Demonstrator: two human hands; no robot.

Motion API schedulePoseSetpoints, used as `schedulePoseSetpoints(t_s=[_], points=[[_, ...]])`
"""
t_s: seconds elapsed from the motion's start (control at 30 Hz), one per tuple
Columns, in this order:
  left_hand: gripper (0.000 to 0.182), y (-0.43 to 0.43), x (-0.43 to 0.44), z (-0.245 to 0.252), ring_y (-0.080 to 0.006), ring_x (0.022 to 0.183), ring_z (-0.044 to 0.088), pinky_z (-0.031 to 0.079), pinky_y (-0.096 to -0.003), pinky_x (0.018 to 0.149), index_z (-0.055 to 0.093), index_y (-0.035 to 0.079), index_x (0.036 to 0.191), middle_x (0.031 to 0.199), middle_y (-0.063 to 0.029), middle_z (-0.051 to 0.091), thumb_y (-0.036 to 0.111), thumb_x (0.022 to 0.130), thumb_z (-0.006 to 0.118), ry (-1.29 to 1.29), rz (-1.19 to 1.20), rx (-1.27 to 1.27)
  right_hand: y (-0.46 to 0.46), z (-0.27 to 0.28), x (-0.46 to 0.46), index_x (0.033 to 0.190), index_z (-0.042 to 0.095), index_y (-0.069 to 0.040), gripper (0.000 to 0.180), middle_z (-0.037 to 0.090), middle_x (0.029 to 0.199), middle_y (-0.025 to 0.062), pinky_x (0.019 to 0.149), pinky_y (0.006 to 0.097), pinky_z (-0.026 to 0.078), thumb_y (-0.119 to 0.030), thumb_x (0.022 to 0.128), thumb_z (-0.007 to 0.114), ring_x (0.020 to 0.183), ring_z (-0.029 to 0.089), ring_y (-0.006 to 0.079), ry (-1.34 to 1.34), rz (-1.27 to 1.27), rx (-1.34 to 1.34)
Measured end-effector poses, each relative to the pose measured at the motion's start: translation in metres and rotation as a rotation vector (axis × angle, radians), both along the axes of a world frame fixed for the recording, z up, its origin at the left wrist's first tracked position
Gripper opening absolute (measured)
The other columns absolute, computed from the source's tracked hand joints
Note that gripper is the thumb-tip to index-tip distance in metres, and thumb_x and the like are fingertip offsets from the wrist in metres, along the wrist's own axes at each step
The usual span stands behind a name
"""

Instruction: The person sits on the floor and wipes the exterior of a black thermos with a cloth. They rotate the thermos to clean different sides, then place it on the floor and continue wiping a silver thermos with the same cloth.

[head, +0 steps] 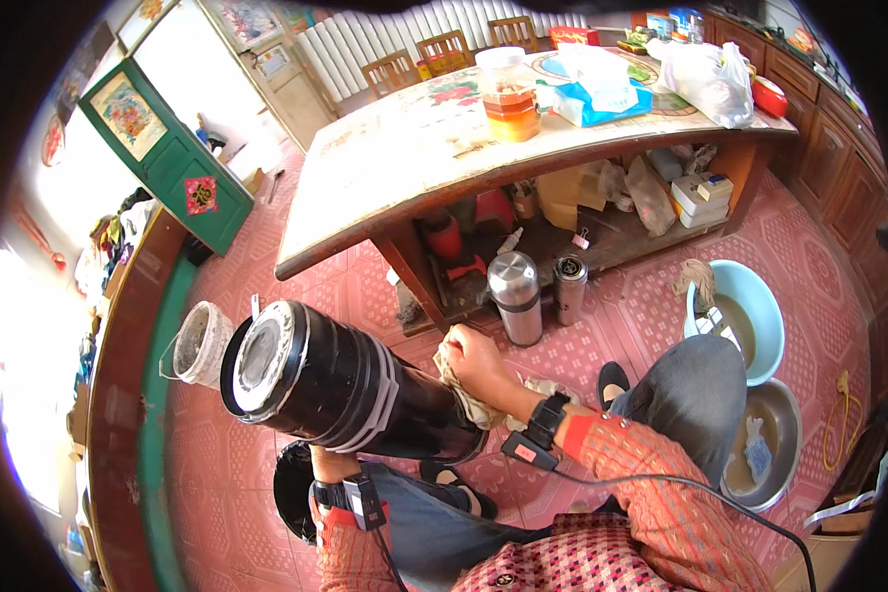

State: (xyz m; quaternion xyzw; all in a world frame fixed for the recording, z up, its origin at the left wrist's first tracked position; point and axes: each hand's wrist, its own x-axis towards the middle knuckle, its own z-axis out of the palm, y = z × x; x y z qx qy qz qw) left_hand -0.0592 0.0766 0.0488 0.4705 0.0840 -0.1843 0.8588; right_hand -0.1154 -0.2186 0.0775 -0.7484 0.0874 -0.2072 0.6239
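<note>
A large black cylindrical container (340,377) with grey bands lies tilted over my left thigh, its round whitish end facing left. Under it, my left hand (331,465) supports the container; the fingers are hidden behind its body. My right hand (473,362) is closed around a beige cloth (481,416), which touches the container's right-hand end. Just beyond that hand, a steel vacuum flask (515,300) and a smaller steel tumbler (570,290) stand upright on the floor.
A light blue basin (766,325) of murky water has a brown rag (695,283) on its rim. A steel basin (781,451) holds a blue cloth (758,453). A white bucket (203,344) and black bucket (292,492) stand left. Ahead is a table (385,177) with a cluttered lower shelf.
</note>
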Motion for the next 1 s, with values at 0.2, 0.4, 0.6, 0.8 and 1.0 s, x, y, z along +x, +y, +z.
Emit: schedulePoseSetpoints(t_s=[0.2,0.4,0.6,0.8,1.0], points=[[0.066,-0.053,0.003,0.043,-0.0296,0.146,0.039,0.031,-0.0522,0.121,0.043,0.007,0.153,0.16,-0.0125,0.041,0.046,0.102,0.057,-0.238,0.168,0.11,0.016,0.062,-0.01,0.093,0.055,0.002,0.014,0.063,0.084,0.0202,0.074,0.0413,0.051,-0.011,0.099,0.057,0.079,0.064,0.0362,-0.306,-0.142,0.167],[0.052,-0.089,0.019,0.054,-0.0305,0.125,0.061,0.052,-0.047,0.105,0.057,0.003,0.138,0.138,-0.0135,0.062,0.042,0.102,0.056,-0.577,0.242,0.062,0.036,0.093,-0.034,0.098,0.053,0.0,0.01,0.058,0.09,0.0192,0.075,0.0422,0.048,-0.009,0.101,0.056,0.082,0.061,0.0356,-0.353,-0.338,0.109],[0.052,-0.07,0.04,0.028,-0.0325,0.128,0.059,0.05,-0.0482,0.109,0.045,0.01,0.15,0.145,-0.013,0.058,0.04,0.108,0.045,-0.494,0.082,-0.089,0.024,0.086,-0.024,0.098,0.051,0.001,0.01,0.057,0.086,0.0192,0.073,0.0421,0.048,-0.008,0.102,0.053,0.078,0.06,0.0346,-0.393,-0.29,0.074],[0.052,-0.034,0.022,0.0,-0.0319,0.138,0.049,0.04,-0.0483,0.118,0.044,0.009,0.152,0.152,-0.0108,0.051,0.039,0.109,0.043,-0.41,-0.043,0.031,-0.011,0.076,0.028,0.091,0.061,0.003,0.02,0.067,0.083,0.016,0.073,0.0366,0.052,-0.015,0.097,0.058,0.077,0.065,0.024,-0.272,0.218,0.119],[0.06,0.002,0.006,-0.043,-0.0272,0.151,0.031,0.027,-0.0464,0.124,0.033,0.016,0.16,0.166,-0.006,0.032,0.035,0.105,0.047,-0.555,-0.76,-0.367,-0.015,0.036,0.046,0.103,0.068,0.003,0.023,0.07,0.094,-0.0007,0.084,0.0285,0.05,-0.018,0.1,0.06,0.09,0.058,0.0066,-0.087,0.78,0.18]])
